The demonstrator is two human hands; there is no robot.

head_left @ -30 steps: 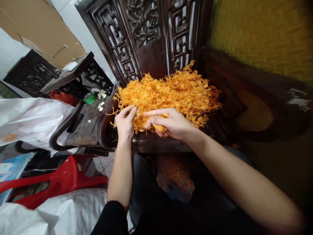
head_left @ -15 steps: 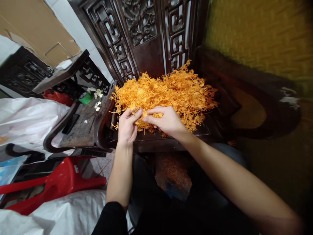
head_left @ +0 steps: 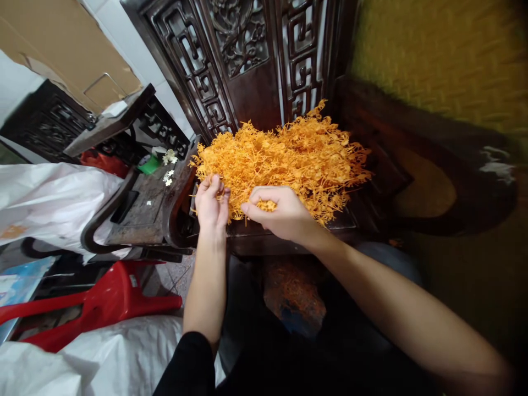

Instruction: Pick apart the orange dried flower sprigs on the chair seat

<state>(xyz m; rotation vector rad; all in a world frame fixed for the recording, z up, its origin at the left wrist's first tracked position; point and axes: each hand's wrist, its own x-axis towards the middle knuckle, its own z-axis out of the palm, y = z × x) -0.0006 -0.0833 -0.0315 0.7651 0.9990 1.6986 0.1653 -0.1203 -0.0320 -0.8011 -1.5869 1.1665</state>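
Two forearms reach up from the bottom of the view to the near edge of a heap of orange plastic sprigs [head_left: 284, 159], which lies on the dark wooden seat [head_left: 289, 234] of a carved chair. The left hand [head_left: 212, 202], which half a second ago was pinching toward the right hand at the heap's front edge, has drawn apart and turned its fingers up into the sprigs, curled loosely around a few strands. The right hand [head_left: 277, 213] has closed from a flat, pointing reach into a curled hold, a small tuft of orange showing between thumb and fingers. Judged from that, one small clump has been parted from the heap and is now held, while the bulk lies untouched behind. Left of the hands a side bench [head_left: 142, 212] carries small white flowers [head_left: 168, 177]; nearer, a red plastic stool [head_left: 103, 305] lies tipped. Behind the heap rises the carved chair back [head_left: 247, 60].
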